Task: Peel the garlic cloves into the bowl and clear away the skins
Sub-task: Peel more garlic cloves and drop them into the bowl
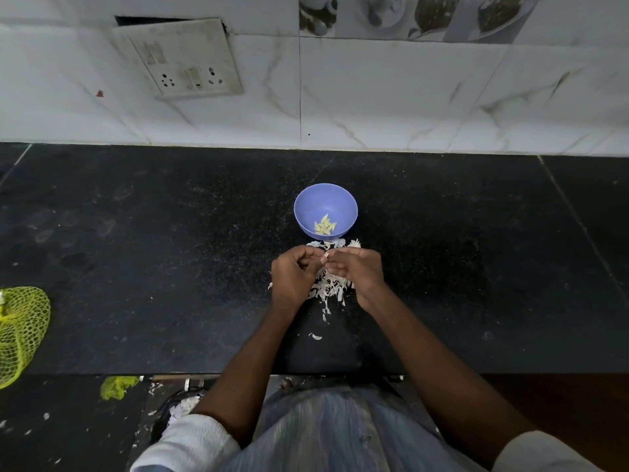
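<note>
- Leftmost, at the frame's left edge, a yellow mesh bag (20, 330) lies on the dark surface (136, 267), well apart from the work.
- Centre-left, the left hand (293, 274) curls its fingers, pinching a garlic clove (324, 258) with the right hand (357, 270).
- Between and under both hands, skins (328, 287) are heaped, uncleared.
- Just above, the purple bowl (325, 199) holds several peeled cloves (325, 226); peeling looks partly done.
- Rightward, open surface; its front edge runs close below the wrists.
</note>
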